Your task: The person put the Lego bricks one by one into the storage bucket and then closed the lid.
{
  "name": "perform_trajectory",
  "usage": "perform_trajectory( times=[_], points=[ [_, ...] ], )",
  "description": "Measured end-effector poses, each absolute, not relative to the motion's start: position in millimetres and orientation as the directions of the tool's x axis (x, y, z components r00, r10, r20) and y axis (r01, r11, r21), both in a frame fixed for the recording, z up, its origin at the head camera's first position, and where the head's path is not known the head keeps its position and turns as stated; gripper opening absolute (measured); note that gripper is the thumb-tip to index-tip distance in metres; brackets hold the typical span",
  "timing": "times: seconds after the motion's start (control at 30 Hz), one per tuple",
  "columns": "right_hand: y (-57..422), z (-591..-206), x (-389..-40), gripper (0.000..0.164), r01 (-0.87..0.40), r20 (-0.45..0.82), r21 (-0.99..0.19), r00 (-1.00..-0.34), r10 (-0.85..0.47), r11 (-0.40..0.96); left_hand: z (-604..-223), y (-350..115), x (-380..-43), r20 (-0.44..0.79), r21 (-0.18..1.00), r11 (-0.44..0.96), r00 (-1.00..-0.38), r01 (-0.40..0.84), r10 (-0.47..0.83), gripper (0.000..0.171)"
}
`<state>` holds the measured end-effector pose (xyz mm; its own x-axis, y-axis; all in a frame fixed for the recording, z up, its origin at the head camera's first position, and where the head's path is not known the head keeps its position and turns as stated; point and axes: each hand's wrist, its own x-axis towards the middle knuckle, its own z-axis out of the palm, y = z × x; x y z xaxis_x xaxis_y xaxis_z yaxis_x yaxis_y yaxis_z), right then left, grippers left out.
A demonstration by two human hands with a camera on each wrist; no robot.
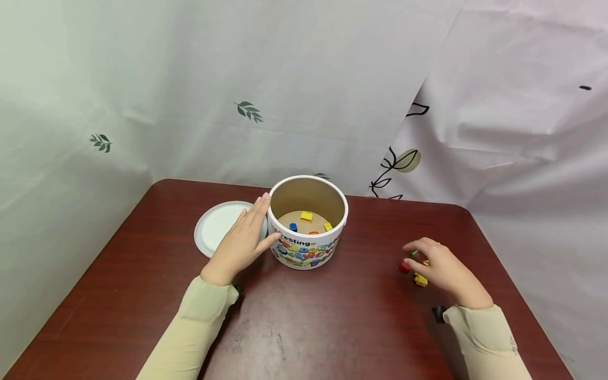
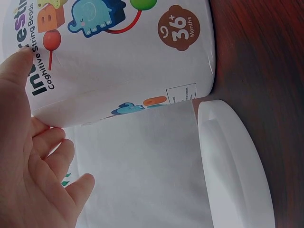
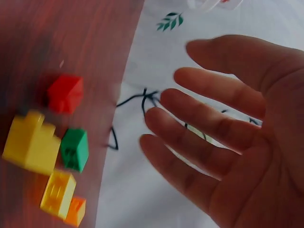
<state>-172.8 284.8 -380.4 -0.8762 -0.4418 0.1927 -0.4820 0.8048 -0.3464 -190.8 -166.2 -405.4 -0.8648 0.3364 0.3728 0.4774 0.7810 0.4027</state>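
Observation:
A round white tub (image 1: 309, 253) with colourful printing stands at the middle of the table, its top uncovered. Inside lie several small toy blocks, among them a yellow block (image 1: 306, 216) and a blue block (image 1: 293, 227). My left hand (image 1: 242, 240) rests against the tub's left side, thumb at the front and fingers along the rim. On the right, my right hand (image 1: 444, 269) hovers with relaxed fingers over a small group of blocks. In the right wrist view these are a red block (image 3: 65, 94), a green block (image 3: 74, 149), yellow blocks (image 3: 31, 145) and an orange block (image 3: 75, 212).
A white round lid (image 1: 216, 227) lies on the table left of the tub, partly behind my left hand. The dark red table (image 1: 332, 316) backs onto a pale curtain (image 1: 214, 95) with leaf prints, which also hangs along both sides.

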Motion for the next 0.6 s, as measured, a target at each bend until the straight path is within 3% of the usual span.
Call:
perform_trajectory(
  times=[0.23, 0.6],
  points=[
    [304, -389, -168, 0.023, -0.436, 0.053, -0.339, -0.893, -0.446, 0.833, -405, -166, -191, 0.373, 0.407, 0.778, -0.864, 0.479, 0.337, 0.088],
    [315, -399, -163, 0.025, -0.370, -0.038, -0.338, -0.913, -0.406, 0.865, -406, -167, -192, 0.376, 0.404, 0.779, -0.863, 0.480, 0.337, 0.089]
  ],
)
